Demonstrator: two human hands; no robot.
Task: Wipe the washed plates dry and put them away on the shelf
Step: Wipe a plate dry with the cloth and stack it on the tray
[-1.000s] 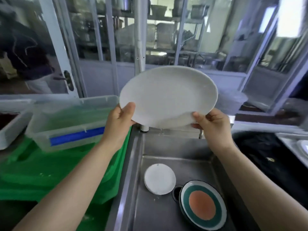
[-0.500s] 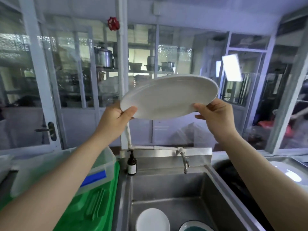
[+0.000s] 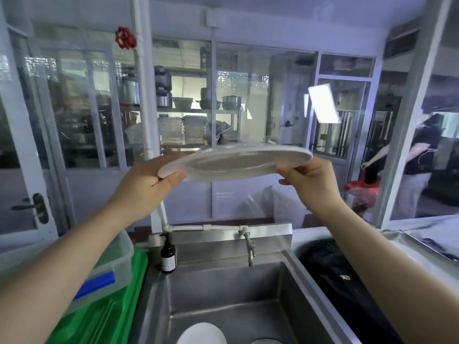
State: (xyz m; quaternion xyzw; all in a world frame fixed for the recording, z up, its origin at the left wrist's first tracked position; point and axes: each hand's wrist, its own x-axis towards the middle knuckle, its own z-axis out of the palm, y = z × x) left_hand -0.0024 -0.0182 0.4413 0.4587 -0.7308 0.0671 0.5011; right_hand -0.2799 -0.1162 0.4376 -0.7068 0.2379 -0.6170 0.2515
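Glass-walled scullery behind. White oval plate point(image 3: 236, 163) up over the steel sink point(image 3: 223, 289), near level, pinched at each end by left hand point(image 3: 146, 181) and right hand point(image 3: 311, 181). Probably draining; cloth needed next, none visible. Small white plate point(image 3: 201, 333) at sink's near edge.

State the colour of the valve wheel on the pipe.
Red; the valve wheel shows in the head view.

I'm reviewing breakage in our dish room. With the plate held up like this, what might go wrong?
1. The white plate is gripped only at its rim by the left hand and right hand; if wet, it may slip.
2. It is held over the steel sink, where a small white plate lies, so a drop could break both.
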